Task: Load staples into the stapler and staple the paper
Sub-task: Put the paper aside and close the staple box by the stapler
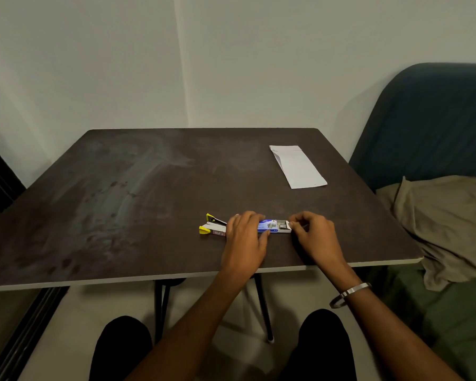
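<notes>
Stapler (212, 227) lies on the dark table (149, 202) a little below the frame's centre, just left of the hands. It has yellow tips at its left end, and its two arms are spread apart there, so it sits opened up. Its right end runs under the left hand (245, 237).

Just to the right of it lies a blue staple box (270, 226), long side running left to right. The left hand rests over the box's left part, fingers on the far side and thumb on the near side, gripping it against the table. The box's white inner tray (284, 226) sticks out at the right end, with small grey staple strips visible inside, though they are too small to count. The right hand (316, 237) has its fingertips (293, 224) pinched at the tray's right end flap, the other fingers curled in loosely. A metal bangle (349, 294) sits on the right wrist.

A folded white paper (297, 166) lies flat in the upper right part of the table, well apart from the hands and the stapler, one short end turned over.

At the right edge of the frame a dark blue chair (429, 119) stands beside the table, with beige cloth (445, 224) heaped below it. The person's dark-clad knees (121, 350) show at the bottom.
</notes>
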